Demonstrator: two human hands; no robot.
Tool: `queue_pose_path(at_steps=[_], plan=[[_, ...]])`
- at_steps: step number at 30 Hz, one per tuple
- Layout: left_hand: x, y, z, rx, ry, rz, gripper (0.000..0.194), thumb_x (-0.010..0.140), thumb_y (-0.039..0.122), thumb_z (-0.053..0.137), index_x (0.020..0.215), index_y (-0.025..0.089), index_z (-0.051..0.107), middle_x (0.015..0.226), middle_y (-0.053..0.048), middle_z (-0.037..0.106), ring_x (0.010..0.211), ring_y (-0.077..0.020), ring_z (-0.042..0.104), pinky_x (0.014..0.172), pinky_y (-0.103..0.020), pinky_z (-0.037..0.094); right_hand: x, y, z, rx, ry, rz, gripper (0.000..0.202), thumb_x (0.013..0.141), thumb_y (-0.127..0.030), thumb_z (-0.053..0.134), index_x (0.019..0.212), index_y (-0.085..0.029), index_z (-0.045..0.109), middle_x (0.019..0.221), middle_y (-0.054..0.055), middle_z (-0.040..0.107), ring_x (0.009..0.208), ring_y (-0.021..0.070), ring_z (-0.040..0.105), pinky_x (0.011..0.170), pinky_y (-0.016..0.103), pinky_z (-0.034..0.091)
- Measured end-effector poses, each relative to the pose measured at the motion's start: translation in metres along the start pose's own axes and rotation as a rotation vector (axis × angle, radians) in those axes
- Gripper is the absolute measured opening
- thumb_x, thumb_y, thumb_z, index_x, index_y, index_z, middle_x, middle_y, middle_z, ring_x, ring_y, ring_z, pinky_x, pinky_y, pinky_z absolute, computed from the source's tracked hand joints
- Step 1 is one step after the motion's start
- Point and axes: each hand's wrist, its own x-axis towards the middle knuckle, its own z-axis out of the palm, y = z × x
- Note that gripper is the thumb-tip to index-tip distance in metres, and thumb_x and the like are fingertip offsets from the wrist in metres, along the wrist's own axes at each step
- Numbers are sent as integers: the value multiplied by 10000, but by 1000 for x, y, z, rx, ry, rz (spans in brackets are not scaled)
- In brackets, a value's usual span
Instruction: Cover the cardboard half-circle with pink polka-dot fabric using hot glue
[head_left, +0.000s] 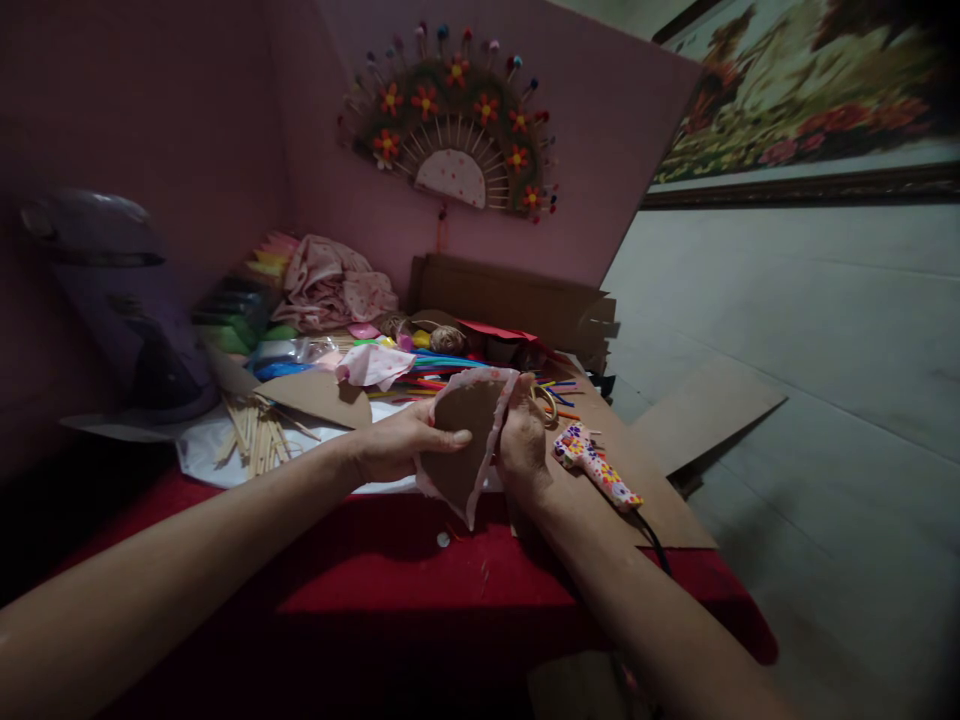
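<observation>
A brown cardboard piece (pixel 466 458) with pale pink fabric folded round its edges hangs tilted over the front of the table. My left hand (pixel 409 440) grips its left side, thumb lying across the cardboard. At the right edge, my right hand (pixel 523 435) is closed on the fabric-covered rim, its fingertips partly hidden. Just right of that hand lie the gold-coloured scissor handles (pixel 551 405) and a flower-patterned glue gun (pixel 596 466) with a black cord.
The red-covered table (pixel 360 570) holds wooden sticks (pixel 259 435), a cardboard half-disc (pixel 322 397), pink cloth (pixel 330 285), coloured pipe cleaners and twine (pixel 448 339). A purple container (pixel 142 320) stands left. Behind hangs a decorated fan (pixel 454 130). Cardboard sheets lie at right.
</observation>
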Motion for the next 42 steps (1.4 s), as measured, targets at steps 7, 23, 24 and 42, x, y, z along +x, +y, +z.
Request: queue_pose_path(at_steps=[7, 23, 24, 42], plan=[[0, -1, 2, -49, -39, -1, 330, 661, 118, 787, 974, 141, 687, 863, -58, 743, 715, -153, 684, 702, -264, 520, -5, 1, 0, -28, 8, -84, 603, 739, -782, 417, 549, -214, 486, 481, -19, 491, 473, 120, 467, 452, 248, 365], [4, -9, 5, 52, 71, 49, 259, 644, 157, 798, 873, 139, 679, 757, -24, 708, 665, -133, 641, 651, -240, 472, 1, 5, 1, -365, 116, -298, 644, 805, -730, 386, 422, -216, 323, 419, -48, 281, 434, 82, 260, 440, 259, 248], [4, -9, 6, 47, 67, 50, 256, 648, 156, 795, 876, 137, 680, 761, -27, 710, 663, -133, 641, 649, -241, 472, 1, 5, 1, -372, 113, -295, 652, 801, -741, 374, 419, -216, 318, 416, -48, 279, 432, 83, 262, 440, 259, 247], [4, -6, 0, -142, 41, 0, 273, 683, 97, 753, 945, 140, 689, 851, -68, 732, 719, -162, 682, 730, -274, 507, 8, 13, -2, -106, -144, -113, 619, 707, -767, 495, 491, -187, 498, 459, -21, 464, 474, 111, 438, 451, 236, 336]])
